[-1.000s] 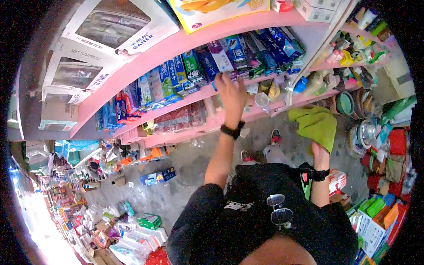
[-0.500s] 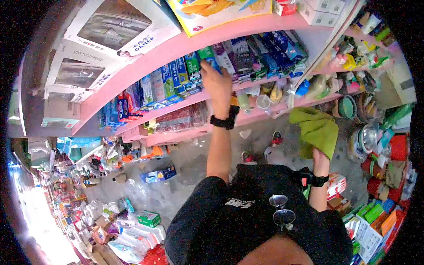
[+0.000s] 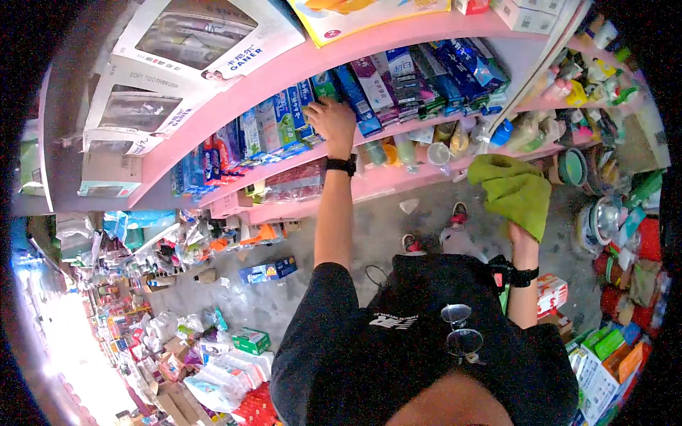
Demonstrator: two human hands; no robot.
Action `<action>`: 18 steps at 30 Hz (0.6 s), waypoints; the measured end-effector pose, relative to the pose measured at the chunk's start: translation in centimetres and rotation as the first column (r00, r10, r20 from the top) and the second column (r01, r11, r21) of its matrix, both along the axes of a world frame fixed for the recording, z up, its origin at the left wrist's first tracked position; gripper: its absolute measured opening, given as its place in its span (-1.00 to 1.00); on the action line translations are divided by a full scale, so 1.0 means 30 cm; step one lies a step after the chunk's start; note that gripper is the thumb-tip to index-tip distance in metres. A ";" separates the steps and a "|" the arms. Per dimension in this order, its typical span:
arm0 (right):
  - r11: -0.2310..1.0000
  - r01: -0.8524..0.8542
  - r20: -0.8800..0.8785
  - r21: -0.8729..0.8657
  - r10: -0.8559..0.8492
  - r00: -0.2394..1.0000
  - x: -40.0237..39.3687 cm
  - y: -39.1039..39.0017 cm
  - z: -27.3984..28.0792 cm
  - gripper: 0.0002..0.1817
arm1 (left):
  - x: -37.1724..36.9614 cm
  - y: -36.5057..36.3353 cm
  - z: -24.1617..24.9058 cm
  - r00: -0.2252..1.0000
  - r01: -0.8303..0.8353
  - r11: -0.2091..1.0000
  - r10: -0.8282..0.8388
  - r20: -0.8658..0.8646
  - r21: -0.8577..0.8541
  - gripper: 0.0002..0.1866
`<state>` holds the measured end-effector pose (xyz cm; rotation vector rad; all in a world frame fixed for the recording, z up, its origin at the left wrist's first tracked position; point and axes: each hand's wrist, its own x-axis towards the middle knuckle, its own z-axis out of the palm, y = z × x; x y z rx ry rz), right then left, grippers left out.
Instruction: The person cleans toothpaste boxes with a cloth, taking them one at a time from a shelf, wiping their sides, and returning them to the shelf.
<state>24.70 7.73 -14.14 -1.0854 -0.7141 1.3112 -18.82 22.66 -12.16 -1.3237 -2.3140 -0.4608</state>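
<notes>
On the pink shelf (image 3: 284, 165), my left hand (image 3: 332, 122) reaches into a row of upright toothpaste boxes. Its fingers are bent and closed around the front end of a green toothpaste box (image 3: 325, 84); the fingertips are partly hidden. Blue toothpaste boxes (image 3: 298, 103) stand to the left, and a blue box (image 3: 355, 96) lies close on the right. My right hand (image 3: 522, 234) is closed on a green cloth (image 3: 510, 190), which drapes over and hides most of the fingers, away from the shelf.
Large toothbrush boxes (image 3: 142, 106) stand on the upper shelf at left. Clear cups (image 3: 438, 153) and bottles sit on a lower ledge. Basins (image 3: 600, 220) and bags crowd the right side. A blue carton (image 3: 268, 271) lies on the floor, with packed goods (image 3: 227, 369) behind it.
My left hand has shifted slightly left and down along the row, its fingers now on the green box. The right hand keeps the cloth. The whole view has moved a little.
</notes>
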 end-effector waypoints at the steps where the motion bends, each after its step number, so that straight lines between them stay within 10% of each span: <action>1: 1.000 0.004 -0.072 -0.021 -0.006 0.997 0.000 -0.009 -0.004 -0.59 | 0.006 0.009 -0.003 1.000 -0.015 1.000 0.015 -0.018 0.007 -0.43; 7: 0.995 0.048 -0.309 -0.087 -0.073 0.948 -0.040 0.004 0.004 -0.59 | -0.040 0.032 0.012 1.000 0.020 0.997 -0.019 -0.010 0.075 -0.20; 10: 0.932 -0.308 -0.483 0.191 0.362 0.797 -0.165 0.033 0.118 -0.57 | 0.042 -0.142 0.139 0.950 0.162 0.918 -0.244 0.195 0.361 -0.25; 12: 0.857 -0.515 -0.243 0.022 0.504 0.829 -0.294 0.022 0.297 -0.52 | 0.149 -0.304 0.220 0.916 0.223 0.900 -0.324 0.235 0.374 -0.31; 14: 0.835 -0.548 0.125 0.038 0.540 0.832 -0.336 0.013 0.088 -0.52 | 0.272 -0.429 0.233 0.797 0.171 0.829 -0.433 0.420 0.532 -0.32; 16: 0.698 -0.702 -0.464 0.140 0.673 0.576 -0.442 -0.019 0.156 -0.42 | 0.390 -0.545 0.248 0.734 0.295 0.777 -0.557 0.389 0.556 -0.31; 18: 0.650 -0.753 -0.301 0.102 0.742 0.599 -0.474 -0.062 0.176 -0.44 | 0.454 -0.643 0.239 0.480 0.261 0.777 -0.619 0.622 0.573 -0.35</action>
